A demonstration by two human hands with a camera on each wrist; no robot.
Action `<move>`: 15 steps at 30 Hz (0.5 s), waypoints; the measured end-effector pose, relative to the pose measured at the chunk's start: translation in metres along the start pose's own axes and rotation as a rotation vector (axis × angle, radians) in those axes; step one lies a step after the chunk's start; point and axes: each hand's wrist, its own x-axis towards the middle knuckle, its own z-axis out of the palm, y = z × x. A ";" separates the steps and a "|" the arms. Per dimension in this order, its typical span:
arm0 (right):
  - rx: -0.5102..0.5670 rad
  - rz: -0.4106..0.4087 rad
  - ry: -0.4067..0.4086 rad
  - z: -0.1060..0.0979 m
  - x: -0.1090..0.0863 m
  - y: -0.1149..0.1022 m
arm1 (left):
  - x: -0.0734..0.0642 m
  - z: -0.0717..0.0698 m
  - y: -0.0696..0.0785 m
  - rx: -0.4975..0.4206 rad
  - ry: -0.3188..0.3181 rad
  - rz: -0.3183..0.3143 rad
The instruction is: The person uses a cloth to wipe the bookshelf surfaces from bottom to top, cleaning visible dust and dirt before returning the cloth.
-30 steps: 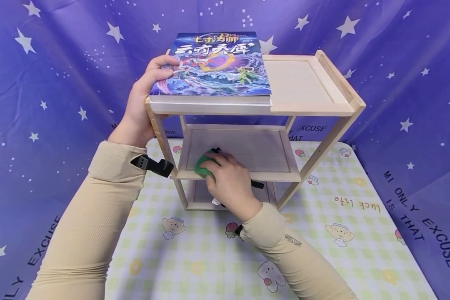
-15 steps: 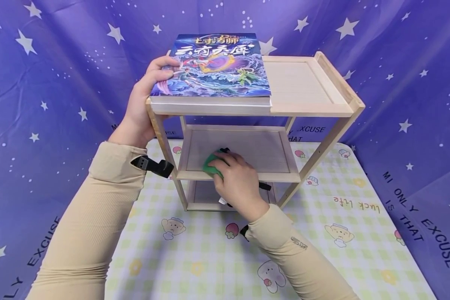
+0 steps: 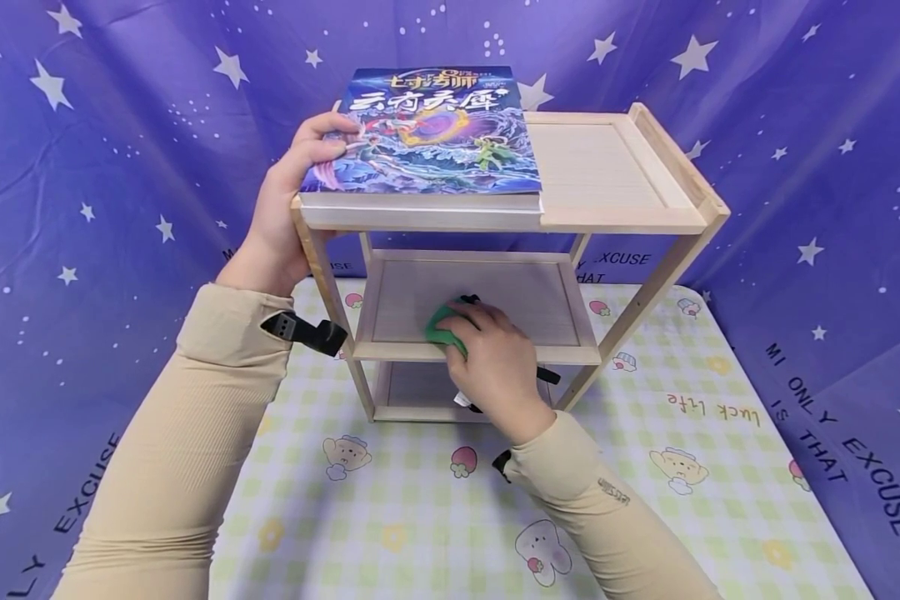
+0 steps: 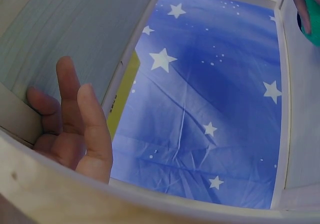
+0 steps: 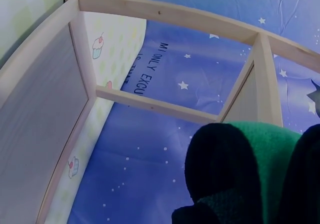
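The green cloth [image 3: 440, 329] lies bunched on the middle shelf [image 3: 397, 300], over its front rail, in the right hand [image 3: 498, 358]. That hand's grip is narrow, its fingers curled over the fabric. The part left showing faces leftward; crumpled and half hidden, it gives no clear long axis. Wiping this shelf appears to be the step in hand; the next move probably calls for flat, steady pressure along the bare right portion. The wooden rack [image 3: 640, 308] stands upright, its long axis running left to right. The left hand [image 3: 287, 182] clasps the top of its left end, some fingers above, others underneath, presumably bracing it. Beside those upper fingers, a book [image 3: 427, 137] lies flat on the top shelf, its title edge pointing away from the person. Below, a patterned covering spreads over the counter [image 3: 390, 492].
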 end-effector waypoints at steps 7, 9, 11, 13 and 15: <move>0.007 0.024 0.016 0.000 -0.002 0.006 | 0.000 0.000 0.000 -0.004 -0.003 0.004; 0.008 0.030 0.016 -0.001 -0.002 0.007 | 0.000 0.001 0.000 -0.001 -0.002 0.002; 0.010 0.036 0.015 -0.001 -0.002 0.008 | 0.000 0.001 0.000 0.002 -0.001 -0.001; 0.011 0.042 0.016 -0.002 -0.003 0.009 | 0.000 0.000 0.000 0.004 0.000 -0.001; 0.015 0.045 0.018 -0.002 -0.003 0.010 | -0.001 0.000 0.000 0.006 0.001 -0.002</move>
